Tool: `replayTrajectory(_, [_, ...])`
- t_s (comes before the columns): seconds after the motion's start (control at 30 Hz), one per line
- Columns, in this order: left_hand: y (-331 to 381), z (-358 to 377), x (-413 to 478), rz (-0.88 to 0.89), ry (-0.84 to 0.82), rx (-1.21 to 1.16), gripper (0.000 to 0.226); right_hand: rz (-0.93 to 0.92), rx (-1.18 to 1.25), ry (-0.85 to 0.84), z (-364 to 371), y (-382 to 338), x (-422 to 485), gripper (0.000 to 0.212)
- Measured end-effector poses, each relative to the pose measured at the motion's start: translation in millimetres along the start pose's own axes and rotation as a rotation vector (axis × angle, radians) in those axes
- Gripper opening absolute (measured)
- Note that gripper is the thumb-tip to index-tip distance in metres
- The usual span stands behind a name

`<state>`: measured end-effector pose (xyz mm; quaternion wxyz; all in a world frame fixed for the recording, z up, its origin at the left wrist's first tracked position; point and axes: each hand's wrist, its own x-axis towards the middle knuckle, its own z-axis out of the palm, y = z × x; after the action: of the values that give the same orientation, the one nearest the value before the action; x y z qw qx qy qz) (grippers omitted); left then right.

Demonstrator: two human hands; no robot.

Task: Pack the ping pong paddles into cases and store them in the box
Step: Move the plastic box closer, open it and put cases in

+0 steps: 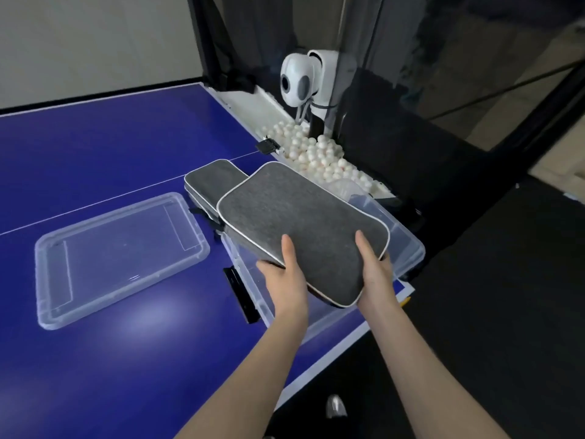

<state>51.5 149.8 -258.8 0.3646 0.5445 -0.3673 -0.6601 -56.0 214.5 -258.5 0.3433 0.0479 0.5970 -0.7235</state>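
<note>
A grey paddle case [304, 223] with white piping hangs tilted over the clear plastic box [408, 245] at the table's right edge. My left hand [283, 274] grips its near left edge, thumb on top. On the near right corner my right hand [375, 270] holds the same case, thumb on top too. A second grey case [209, 182] lies behind it at the box's far left end, partly hidden. No bare paddle shows.
The box's clear lid [117, 255] lies flat on the blue table [95, 147] to the left. A white ball machine [304, 80] and a tray of several white balls [316, 153] stand past the box. The table edge drops off at right.
</note>
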Motion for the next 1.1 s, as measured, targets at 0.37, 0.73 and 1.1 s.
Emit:
replayTrajectory(0.37, [15.1, -6.9, 55.4, 0.011, -0.100, -0.239, 0.055, 0.115, -0.348, -0.477, -13.7, -92.6, 159.0, 0.054])
replayTrajectory(0.73, [-24.0, 4.4, 64.5, -0.059, 0.165, 0.218, 0.023, 0.065, -0.683, -0.669, -4.7, -68.6, 223.1, 0.038])
replayTrajectory(1.1, [-74.6, 8.8, 87.0, -0.111, 0.262, 0.567, 0.058, -0.003, -1.003, -0.521, -14.1, -15.4, 247.8, 0.060])
